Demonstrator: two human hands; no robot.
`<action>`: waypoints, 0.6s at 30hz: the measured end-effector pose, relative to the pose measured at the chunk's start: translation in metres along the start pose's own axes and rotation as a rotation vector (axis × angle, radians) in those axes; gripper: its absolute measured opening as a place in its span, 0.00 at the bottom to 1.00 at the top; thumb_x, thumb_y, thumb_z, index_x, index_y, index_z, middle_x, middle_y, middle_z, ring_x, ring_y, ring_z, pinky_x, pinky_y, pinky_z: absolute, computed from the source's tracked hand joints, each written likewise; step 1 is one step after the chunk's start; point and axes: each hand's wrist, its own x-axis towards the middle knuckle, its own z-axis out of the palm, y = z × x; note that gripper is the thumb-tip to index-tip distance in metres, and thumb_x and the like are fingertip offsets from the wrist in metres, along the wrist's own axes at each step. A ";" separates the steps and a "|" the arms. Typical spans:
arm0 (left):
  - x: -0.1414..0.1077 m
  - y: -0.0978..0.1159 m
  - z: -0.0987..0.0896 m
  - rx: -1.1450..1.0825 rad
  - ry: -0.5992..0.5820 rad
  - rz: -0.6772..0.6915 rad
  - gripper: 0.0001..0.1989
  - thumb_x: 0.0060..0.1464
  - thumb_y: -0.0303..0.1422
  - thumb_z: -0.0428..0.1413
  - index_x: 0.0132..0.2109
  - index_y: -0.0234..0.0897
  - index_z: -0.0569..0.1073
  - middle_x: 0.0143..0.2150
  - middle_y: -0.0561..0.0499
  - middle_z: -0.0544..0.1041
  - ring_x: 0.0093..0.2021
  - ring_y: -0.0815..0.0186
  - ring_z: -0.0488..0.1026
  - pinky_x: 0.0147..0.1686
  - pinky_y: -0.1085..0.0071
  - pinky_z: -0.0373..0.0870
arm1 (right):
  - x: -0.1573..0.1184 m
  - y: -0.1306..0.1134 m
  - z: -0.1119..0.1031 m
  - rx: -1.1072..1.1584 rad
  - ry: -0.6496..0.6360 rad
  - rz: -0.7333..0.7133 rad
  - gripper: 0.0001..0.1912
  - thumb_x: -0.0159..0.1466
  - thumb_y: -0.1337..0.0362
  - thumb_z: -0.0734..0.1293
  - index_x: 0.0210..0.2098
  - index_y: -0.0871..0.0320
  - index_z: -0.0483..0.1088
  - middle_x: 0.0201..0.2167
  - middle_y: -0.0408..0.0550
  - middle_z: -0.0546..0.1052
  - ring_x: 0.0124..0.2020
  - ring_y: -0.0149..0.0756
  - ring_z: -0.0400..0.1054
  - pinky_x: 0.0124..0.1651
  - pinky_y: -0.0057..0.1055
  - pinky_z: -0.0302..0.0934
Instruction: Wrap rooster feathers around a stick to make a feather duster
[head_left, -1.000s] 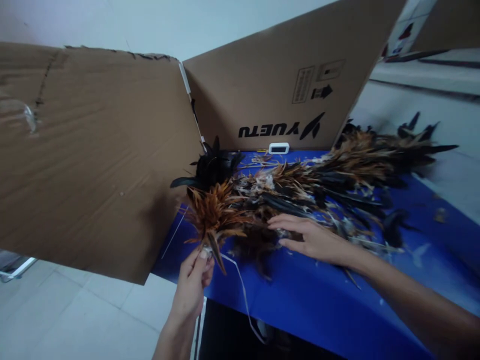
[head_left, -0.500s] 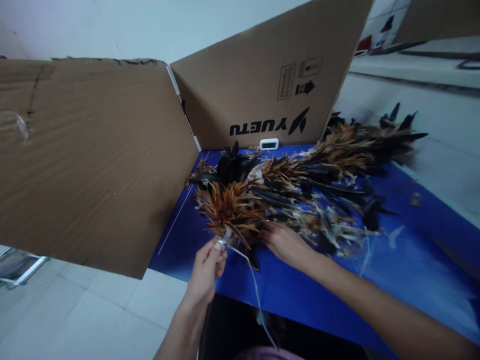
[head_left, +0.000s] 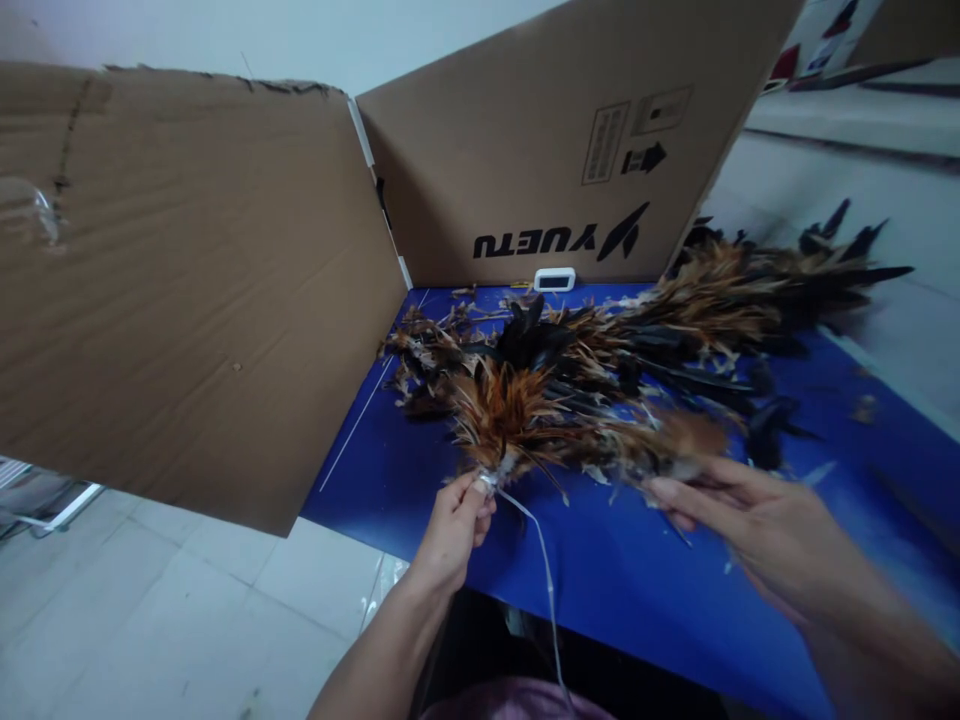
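Observation:
My left hand is closed on the pale wrapped base of a feather bundle, whose orange-brown and black feathers fan upward. A thin whitish cord runs from that base down toward my lap. To the right, my right hand pinches some brownish feathers, blurred by motion, just over the blue table. Behind both hands, a long heap of loose brown and black feathers stretches across the tabletop.
Two cardboard panels, one on the left and one printed at the back, stand around the blue table. A small white device sits against the back panel. Pale floor tiles show at lower left.
My right hand has moved right, away from the bundle's base, and now has feathers between its fingers. My left hand keeps hold of the bundle. The view has shifted slightly.

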 end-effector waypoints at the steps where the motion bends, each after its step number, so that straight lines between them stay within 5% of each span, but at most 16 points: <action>1: 0.000 -0.001 0.001 0.007 -0.003 0.000 0.15 0.53 0.43 0.53 0.29 0.36 0.60 0.22 0.59 0.55 0.18 0.78 0.46 0.16 0.78 0.38 | -0.005 -0.001 0.001 0.068 -0.028 0.023 0.15 0.43 0.53 0.74 0.22 0.57 0.72 0.21 0.49 0.74 0.21 0.34 0.64 0.23 0.30 0.59; 9: -0.002 -0.009 0.010 0.055 -0.016 -0.018 0.16 0.53 0.44 0.52 0.29 0.36 0.61 0.21 0.59 0.56 0.18 0.78 0.46 0.15 0.78 0.39 | -0.041 -0.001 0.062 0.173 -0.438 -0.013 0.11 0.55 0.57 0.68 0.23 0.58 0.71 0.20 0.45 0.73 0.21 0.32 0.65 0.25 0.29 0.60; 18: -0.008 -0.013 0.014 0.138 -0.016 0.000 0.16 0.55 0.44 0.51 0.31 0.34 0.66 0.21 0.58 0.57 0.18 0.77 0.48 0.16 0.79 0.42 | -0.034 0.005 0.099 0.162 -0.330 0.024 0.12 0.53 0.56 0.66 0.20 0.57 0.66 0.14 0.40 0.66 0.16 0.28 0.58 0.21 0.27 0.56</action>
